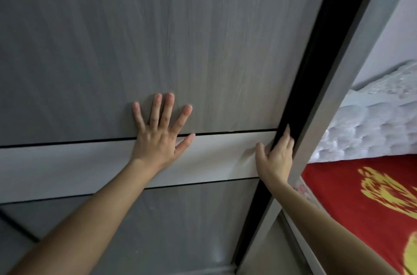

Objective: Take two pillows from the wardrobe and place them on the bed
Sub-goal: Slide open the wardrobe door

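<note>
Both hands on the wardrobe door [158,38].
Our left hand [158,137] lies flat, fingers spread; right hand [276,158] fingers hook the door edge at 3 o'clock, beside the bed [361,195].

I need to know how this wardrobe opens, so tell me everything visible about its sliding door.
The sliding door is a large grey wood-grain panel crossed by a pale horizontal band edged with thin dark lines. A narrow dark gap at its right edge shows it is slightly open. The left hand presses flat on the panel, fingers spread; the right hand hooks over the door's right edge, into the gap. No handle is visible.
</note>
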The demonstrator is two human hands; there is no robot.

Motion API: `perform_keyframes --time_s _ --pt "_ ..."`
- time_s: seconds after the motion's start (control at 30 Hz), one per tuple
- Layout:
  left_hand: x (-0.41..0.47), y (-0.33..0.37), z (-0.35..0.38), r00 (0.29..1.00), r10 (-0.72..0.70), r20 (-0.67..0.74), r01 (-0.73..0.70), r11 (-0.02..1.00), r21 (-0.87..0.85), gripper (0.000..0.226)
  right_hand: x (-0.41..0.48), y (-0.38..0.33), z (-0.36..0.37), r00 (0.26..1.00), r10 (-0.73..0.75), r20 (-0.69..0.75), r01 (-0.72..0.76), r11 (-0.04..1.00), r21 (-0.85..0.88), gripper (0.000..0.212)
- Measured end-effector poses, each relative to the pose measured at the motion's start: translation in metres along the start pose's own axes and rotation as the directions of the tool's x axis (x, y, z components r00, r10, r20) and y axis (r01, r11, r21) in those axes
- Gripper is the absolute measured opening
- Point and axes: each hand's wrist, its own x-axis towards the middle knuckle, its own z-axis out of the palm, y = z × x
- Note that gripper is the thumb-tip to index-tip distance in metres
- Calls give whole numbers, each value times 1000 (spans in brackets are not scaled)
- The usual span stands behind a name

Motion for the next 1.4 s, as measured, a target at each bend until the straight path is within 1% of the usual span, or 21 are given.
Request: perform_keyframes --time_s 0.2,0.3,0.47,0.63,0.73,0.8,0.93,1.0,1.07,1.13,1.23,1.4 --pt "-21 5 -12 983 -105 152 99 994 46 85 -5 2 4 997 -68 25 68 998 19 86" --pt "-29 1 -18 966 -168 196 155 985 79 84 -11 1 7 991 -113 69 110 992 56 86" --pt "-42 -24 -35 932 -233 279 201 969 141 84 -25 -14 14 962 -216 168 203 975 88 85" --pt "-55 -49 -62 862 -343 374 295 938 179 88 -40 -36 26 929 -278 242 250 958 140 75" --pt "-63 -67 -80 801 -406 440 364 914 181 98 -50 -50 39 905 -326 275 291 943 162 67" --pt "-71 -80 -92 758 -438 482 405 897 178 99 -59 -63 50 893 -341 292 296 936 188 61" --pt "-91 -106 -109 682 -472 559 454 872 182 99 -79 -88 71 865 -375 333 293 917 270 55" --pt "-100 -120 -113 649 -497 576 491 852 181 98 -88 -99 81 838 -389 382 287 910 298 55" --pt "-107 -132 -117 619 -527 583 538 825 175 96 -96 -111 91 805 -403 435 298 909 291 57" --pt "-113 -143 -120 613 -534 582 558 815 160 94 -105 -123 103 777 -415 472 327 908 260 59" --pt "-126 -160 -124 627 -490 605 527 839 133 93 -122 -144 121 747 -431 507 372 902 218 61" --pt "-146 -192 -129 603 -485 633 528 838 138 99 -147 -176 152 693 -466 550 442 878 186 60"
